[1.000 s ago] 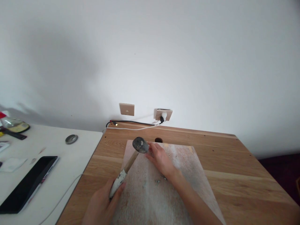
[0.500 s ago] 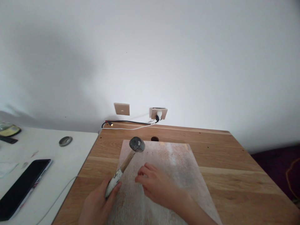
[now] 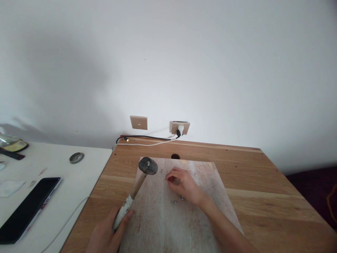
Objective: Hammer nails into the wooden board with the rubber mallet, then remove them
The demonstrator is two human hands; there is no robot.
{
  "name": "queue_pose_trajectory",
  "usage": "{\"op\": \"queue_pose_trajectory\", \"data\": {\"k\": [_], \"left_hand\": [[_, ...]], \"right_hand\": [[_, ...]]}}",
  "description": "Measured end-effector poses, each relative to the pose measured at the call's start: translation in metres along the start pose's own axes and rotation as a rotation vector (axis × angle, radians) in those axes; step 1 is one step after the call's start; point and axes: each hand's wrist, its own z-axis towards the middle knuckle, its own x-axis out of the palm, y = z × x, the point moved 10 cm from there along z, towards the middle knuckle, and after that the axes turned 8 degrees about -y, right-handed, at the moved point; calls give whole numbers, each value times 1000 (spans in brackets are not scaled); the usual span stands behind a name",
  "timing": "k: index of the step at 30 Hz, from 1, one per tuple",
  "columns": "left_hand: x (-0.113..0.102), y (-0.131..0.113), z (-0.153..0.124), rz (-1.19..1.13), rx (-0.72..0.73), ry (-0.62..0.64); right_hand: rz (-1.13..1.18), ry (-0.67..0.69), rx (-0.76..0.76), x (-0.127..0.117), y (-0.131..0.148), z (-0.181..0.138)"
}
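Observation:
My left hand (image 3: 105, 236) is wrapped round the pale wooden handle of a hammer (image 3: 137, 188), whose dark round head is raised over the far left part of a worn whitish board (image 3: 168, 225). My right hand (image 3: 183, 184) rests on the board's middle with fingers pinched together on something too small to make out, likely a nail. Small loose metal bits (image 3: 177, 201) lie on the board beside the right wrist. A row of tiny holes runs across the board near its far edge.
The board lies on a wooden table (image 3: 263, 196) with a round hole (image 3: 175, 156) near the back. Wall sockets (image 3: 179, 127) and cables sit behind it. To the left, a white table (image 3: 52, 165) carries a black tablet (image 3: 26, 209), a round metal lid (image 3: 76, 157) and small items.
My right hand moved from the board's far edge back toward me, then forward again to the board's middle, now pinched. The hammer head shifted slightly left and lower.

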Motion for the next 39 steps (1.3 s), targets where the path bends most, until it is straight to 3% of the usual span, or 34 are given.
{"op": "queue_pose_trajectory", "data": {"k": [6,16,26,39], "left_hand": [[1,4,-3,-21,-17,12],[2,12,-5,-29,-39,26],[6,-20,3,-28,48,27],[18,-28,4,63,56,89]], "right_hand": [[54,-181,86,-10,-36,16],[-46,-146,-9,2,-23,16],[-147,-140,-34,4,-17,12],[-143,-174,29,5,-23,10]]}}
